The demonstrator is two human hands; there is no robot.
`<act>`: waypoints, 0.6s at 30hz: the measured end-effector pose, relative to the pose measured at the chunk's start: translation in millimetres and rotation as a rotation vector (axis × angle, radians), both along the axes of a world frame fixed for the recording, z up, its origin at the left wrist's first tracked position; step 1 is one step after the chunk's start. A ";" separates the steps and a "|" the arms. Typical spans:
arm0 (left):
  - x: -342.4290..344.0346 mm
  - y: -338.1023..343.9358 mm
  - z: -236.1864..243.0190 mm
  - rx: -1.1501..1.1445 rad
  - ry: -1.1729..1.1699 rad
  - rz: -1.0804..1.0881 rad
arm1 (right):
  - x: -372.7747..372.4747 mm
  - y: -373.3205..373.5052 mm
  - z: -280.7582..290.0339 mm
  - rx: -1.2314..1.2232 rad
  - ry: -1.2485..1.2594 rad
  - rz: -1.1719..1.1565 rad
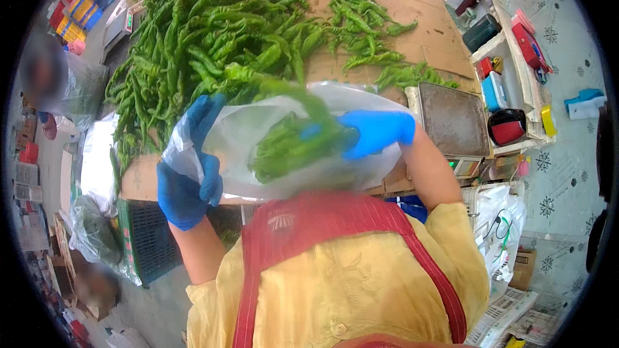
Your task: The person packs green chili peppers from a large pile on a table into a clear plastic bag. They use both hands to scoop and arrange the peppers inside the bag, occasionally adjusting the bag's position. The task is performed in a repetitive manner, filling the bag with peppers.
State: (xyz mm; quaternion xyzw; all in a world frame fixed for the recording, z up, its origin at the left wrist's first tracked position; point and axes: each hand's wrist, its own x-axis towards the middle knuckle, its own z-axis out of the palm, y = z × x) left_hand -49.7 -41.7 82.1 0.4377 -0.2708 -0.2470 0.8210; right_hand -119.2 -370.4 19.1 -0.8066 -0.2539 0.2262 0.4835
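A clear plastic bag (pixel 233 145) is held open in front of my red apron. My left hand (pixel 182 196), in a blue glove, grips the bag's left edge between its fingers and thumb. In a brighter blue glove, my right hand (pixel 382 132) is closed round a bunch of long green peppers (pixel 284 151) at the bag's mouth; motion blurs the bunch and the fingertips. Beyond both hands rises a large pile of green peppers (pixel 213 35). A smaller scatter of peppers (pixel 361 22) lies to its right on the cardboard-covered table (pixel 412 32).
Right of my right hand stands a scale with a metal plate (pixel 452 119). Past it, a white shelf-like box (pixel 509 58) holds assorted items. A dark green crate (pixel 151 238) sits below the table's left side. Another person (pixel 48 77) is at the far left.
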 end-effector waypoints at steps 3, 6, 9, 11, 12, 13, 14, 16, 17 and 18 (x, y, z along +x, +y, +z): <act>-6.0 -4.1 6.2 0.030 -0.148 0.000 | 33.4 8.8 -17.7 -0.127 -0.084 0.049; 4.2 -4.7 1.0 -0.032 -0.038 0.138 | 56.7 25.5 -6.0 -0.698 -0.350 -0.245; 20.6 13.2 -11.6 -0.164 0.129 0.078 | 22.6 45.5 -56.1 -0.661 -0.621 -0.147; 26.3 17.2 -20.5 -0.259 0.187 0.040 | -24.6 63.7 -80.3 -1.004 -0.921 -0.132; 26.6 18.8 -22.5 -0.317 0.189 -0.013 | -36.9 67.6 -70.8 -0.959 -0.705 -0.076; 27.8 16.2 -25.7 -0.322 0.167 -0.002 | -46.7 68.3 -61.8 -0.912 -0.478 -0.034; 29.4 12.1 -28.7 -0.328 0.144 0.009 | -51.9 62.5 -64.6 -0.875 -0.502 -0.018; 32.1 1.7 -27.3 -0.327 0.066 0.028 | -53.2 53.6 -68.0 -0.788 -0.566 0.001; 32.9 -0.1 -24.1 -0.216 0.023 0.068 | -49.7 51.9 -67.7 -0.712 -0.536 -0.037; 33.5 -5.8 -20.0 -0.111 -0.018 0.095 | -46.1 48.4 -63.5 -0.646 -0.500 -0.083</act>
